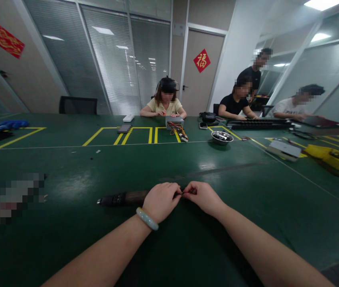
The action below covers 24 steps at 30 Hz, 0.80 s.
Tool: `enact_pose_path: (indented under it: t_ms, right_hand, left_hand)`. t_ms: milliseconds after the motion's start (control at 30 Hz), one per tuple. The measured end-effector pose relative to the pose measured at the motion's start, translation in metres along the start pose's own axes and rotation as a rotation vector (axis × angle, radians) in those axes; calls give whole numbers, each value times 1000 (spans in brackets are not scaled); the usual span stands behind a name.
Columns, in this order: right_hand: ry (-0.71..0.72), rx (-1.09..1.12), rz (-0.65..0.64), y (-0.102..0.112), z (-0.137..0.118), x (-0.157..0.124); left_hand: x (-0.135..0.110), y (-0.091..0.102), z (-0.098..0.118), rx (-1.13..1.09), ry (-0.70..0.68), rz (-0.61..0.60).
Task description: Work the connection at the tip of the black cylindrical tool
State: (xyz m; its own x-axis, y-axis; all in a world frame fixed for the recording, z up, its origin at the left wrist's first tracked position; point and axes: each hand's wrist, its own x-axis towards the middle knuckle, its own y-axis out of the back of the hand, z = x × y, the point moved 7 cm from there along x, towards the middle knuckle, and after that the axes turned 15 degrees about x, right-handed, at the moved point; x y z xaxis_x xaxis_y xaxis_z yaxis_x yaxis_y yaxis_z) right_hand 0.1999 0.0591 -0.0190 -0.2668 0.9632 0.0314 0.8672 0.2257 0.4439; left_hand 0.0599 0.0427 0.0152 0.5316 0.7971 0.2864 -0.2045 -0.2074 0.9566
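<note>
My left hand [161, 200] is closed round one end of a dark, rod-shaped tool [121, 198] that lies on the green table [169, 167] and sticks out to the left. A pale bangle sits on that wrist. My right hand [203, 196] is pinched shut right against the left hand's fingertips, at the tool's tip. A tiny part seems to be between the fingers, too small to name. Both hands rest on the table near its front edge.
A metal bowl [222, 137] stands mid-table to the right. A grey box with coloured wires [176, 124] lies before a seated person wearing a headset [166, 101]. Other people sit at keyboards [259, 123] far right. Yellow items [331, 156] and a pixelated patch [8, 199] flank the table.
</note>
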Motion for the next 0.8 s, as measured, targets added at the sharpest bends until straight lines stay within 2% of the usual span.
enact_pose_path:
  t_ms: [300,800]
  right_hand:
    - [84,-235,12,0,-24,-4]
    - [120,-406,32,-3,-28,-4]
  left_hand:
    - [0,2,1,17,-6,-21]
    - [0,0,-1,6,9,-14]
